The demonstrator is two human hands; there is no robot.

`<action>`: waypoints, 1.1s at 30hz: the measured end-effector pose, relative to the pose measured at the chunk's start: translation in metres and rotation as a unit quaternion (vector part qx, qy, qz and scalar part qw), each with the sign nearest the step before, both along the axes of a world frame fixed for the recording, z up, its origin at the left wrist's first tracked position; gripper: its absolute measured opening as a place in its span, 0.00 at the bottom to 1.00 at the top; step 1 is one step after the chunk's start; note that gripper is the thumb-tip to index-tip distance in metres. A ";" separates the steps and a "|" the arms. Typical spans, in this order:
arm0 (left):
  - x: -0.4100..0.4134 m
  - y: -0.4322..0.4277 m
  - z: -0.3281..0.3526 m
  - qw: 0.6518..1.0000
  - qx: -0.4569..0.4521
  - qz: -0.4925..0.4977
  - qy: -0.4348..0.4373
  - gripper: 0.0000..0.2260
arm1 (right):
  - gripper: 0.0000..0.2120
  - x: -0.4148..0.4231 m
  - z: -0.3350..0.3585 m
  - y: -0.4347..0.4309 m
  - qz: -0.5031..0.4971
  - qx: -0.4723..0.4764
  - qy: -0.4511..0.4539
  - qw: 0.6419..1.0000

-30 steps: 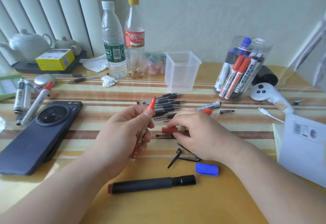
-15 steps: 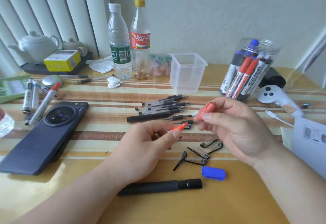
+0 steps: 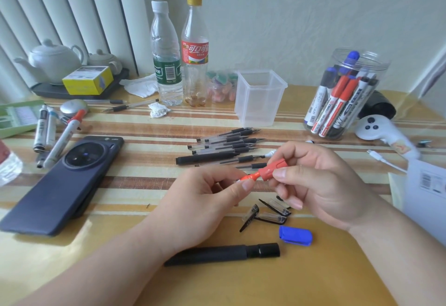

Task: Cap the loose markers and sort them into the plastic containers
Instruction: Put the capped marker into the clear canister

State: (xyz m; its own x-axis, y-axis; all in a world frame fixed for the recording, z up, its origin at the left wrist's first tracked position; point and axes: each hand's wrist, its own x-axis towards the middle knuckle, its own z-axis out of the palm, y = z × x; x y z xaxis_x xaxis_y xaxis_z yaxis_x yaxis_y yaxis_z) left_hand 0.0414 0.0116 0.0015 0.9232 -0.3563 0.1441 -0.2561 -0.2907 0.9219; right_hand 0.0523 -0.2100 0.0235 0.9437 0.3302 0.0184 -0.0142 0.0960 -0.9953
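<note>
Gripping the red marker (image 3: 250, 177) in your left hand (image 3: 205, 199), you are curling your fingers round its barrel, so only the orange-red tip end is showing past your thumb. Your right hand (image 3: 321, 185) is pinching the red cap (image 3: 275, 168) between thumb and fingertips, and the cap's mouth is meeting the marker's tip; how far the tip is sitting inside, you cannot tell. Both hands are hovering above the table (image 3: 241, 288), well in front of the square plastic container (image 3: 260, 98), which is standing upright toward the back. Just in front of that container a cluster of uncapped black pens (image 3: 229, 141) is lying side by side, tips pointing right. Further in front, beneath your right hand, a few clear pen caps (image 3: 270, 212) are lying scattered, with a blue cap (image 3: 295, 234) just beyond them toward you and a long black marker (image 3: 222, 255) lying crosswise nearest the front edge, partly under your left wrist. To the right of the container a round jar (image 3: 347, 98) is holding capped markers in red, blue and black, leaning on end. Beside that jar, further right, a white controller (image 3: 376, 129) is resting. To the container's left two plastic bottles (image 3: 166, 64) are standing together, and far to the front-left a dark phone (image 3: 60, 185) is lying camera side up, with several loose markers (image 3: 58, 136) just behind it.
</note>
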 end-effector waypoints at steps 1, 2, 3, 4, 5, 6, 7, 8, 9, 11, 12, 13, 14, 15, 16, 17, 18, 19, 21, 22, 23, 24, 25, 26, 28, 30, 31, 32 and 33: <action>0.000 0.000 0.000 1.000 0.003 -0.001 -0.002 0.11 | 0.05 0.000 0.000 0.000 0.008 -0.004 -0.001 1.000; -0.001 -0.001 0.001 1.000 0.006 -0.002 -0.004 0.11 | 0.04 -0.001 0.000 0.000 0.017 -0.010 -0.004 1.000; -0.001 -0.001 0.001 1.000 0.009 -0.002 -0.007 0.11 | 0.04 -0.001 0.001 0.000 0.024 -0.021 -0.009 0.999; -0.002 -0.001 0.001 1.000 0.012 -0.002 -0.012 0.10 | 0.04 -0.002 0.001 0.000 0.032 -0.035 -0.017 0.999; -0.002 -0.001 0.001 1.000 0.014 -0.003 -0.015 0.09 | 0.04 -0.002 0.001 0.000 0.037 -0.048 -0.027 0.998; -0.003 -0.001 0.001 1.000 0.018 -0.003 -0.017 0.08 | 0.04 -0.002 0.000 -0.001 0.039 -0.061 -0.036 0.997; -0.004 -0.001 0.001 1.000 0.023 -0.003 -0.020 0.07 | 0.05 -0.002 0.000 -0.001 0.038 -0.075 -0.045 0.995; -0.004 0.000 0.001 0.999 0.033 -0.002 -0.026 0.06 | 0.05 -0.002 0.000 -0.001 0.037 -0.087 -0.054 0.994; -0.004 0.001 0.001 0.998 0.049 0.000 -0.035 0.04 | 0.06 -0.003 0.001 -0.002 0.035 -0.094 -0.061 0.993; -0.004 0.002 0.002 0.995 0.078 0.005 -0.055 0.03 | 0.06 -0.004 0.003 -0.004 0.030 -0.103 -0.075 0.991; -0.004 0.003 0.002 0.994 0.088 0.008 -0.065 0.02 | 0.07 -0.004 0.005 -0.005 0.029 -0.116 -0.086 0.989; -0.004 0.004 0.002 0.992 0.100 0.008 -0.079 0.02 | 0.07 -0.006 0.007 -0.007 0.031 -0.138 -0.099 0.985; -0.003 0.005 0.003 0.989 0.114 0.003 -0.098 0.03 | 0.07 -0.007 0.009 -0.008 0.039 -0.159 -0.111 0.980; -0.003 0.007 0.005 0.984 0.130 -0.007 -0.123 0.04 | 0.06 -0.009 0.011 -0.010 0.049 -0.175 -0.118 0.976; -0.002 0.008 0.006 0.978 0.145 -0.019 -0.151 0.06 | 0.06 -0.011 0.013 -0.011 0.058 -0.183 -0.120 0.974; -0.001 0.009 0.007 0.971 0.156 -0.030 -0.177 0.09 | 0.06 -0.013 0.015 -0.011 0.061 -0.186 -0.118 0.974; -0.001 0.011 0.008 0.967 0.162 -0.038 -0.195 0.11 | 0.07 -0.014 0.017 -0.011 0.061 -0.186 -0.116 0.974; -0.002 0.012 0.008 0.964 0.163 -0.042 -0.205 0.13 | 0.07 -0.016 0.019 -0.011 0.060 -0.187 -0.114 0.974; -0.003 0.012 0.008 0.962 0.164 -0.046 -0.213 0.12 | 0.08 -0.018 0.020 -0.009 0.064 -0.195 -0.117 0.972; -0.004 0.011 0.007 0.961 0.167 -0.048 -0.214 0.12 | 0.08 -0.018 0.020 -0.008 0.065 -0.201 -0.118 0.970; -0.005 0.010 0.006 0.960 0.170 -0.048 -0.217 0.12 | 0.08 -0.018 0.020 -0.007 0.064 -0.207 -0.117 0.969; -0.005 0.009 0.006 0.959 0.170 -0.046 -0.220 0.12 | 0.08 -0.018 0.019 -0.006 0.061 -0.209 -0.114 0.969; -0.005 0.009 0.006 0.959 0.169 -0.043 -0.223 0.13 | 0.08 -0.018 0.019 -0.006 0.058 -0.205 -0.107 0.971; -0.006 0.008 0.006 0.959 0.165 -0.040 -0.225 0.13 | 0.08 -0.018 0.019 -0.006 0.058 -0.199 -0.101 0.973; -0.007 0.008 0.008 0.960 0.160 -0.035 -0.228 0.13 | 0.10 -0.017 0.019 -0.006 0.059 -0.192 -0.097 0.975; -0.009 0.007 0.009 0.959 0.161 -0.032 -0.231 0.12 | 0.11 -0.017 0.019 -0.006 0.058 -0.194 -0.099 0.974; -0.009 0.008 0.009 0.959 0.160 -0.030 -0.231 0.12 | 0.10 -0.017 0.018 -0.005 0.057 -0.197 -0.102 0.973; -0.009 0.008 0.009 0.959 0.161 -0.029 -0.230 0.12 | 0.09 -0.017 0.018 -0.005 0.057 -0.200 -0.105 0.972; -0.008 0.009 0.009 0.959 0.163 -0.030 -0.229 0.12 | 0.08 -0.016 0.017 -0.005 0.056 -0.204 -0.107 0.971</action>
State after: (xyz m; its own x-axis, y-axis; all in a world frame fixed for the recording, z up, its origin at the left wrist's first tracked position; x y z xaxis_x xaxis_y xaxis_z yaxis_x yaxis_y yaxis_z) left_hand 0.0332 0.0203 0.0108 0.7662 -0.5012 0.4022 -0.6378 -0.5168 0.5711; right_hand 0.0360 -0.2147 0.0409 0.8901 0.4524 0.0555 0.2093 -0.2974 -0.9315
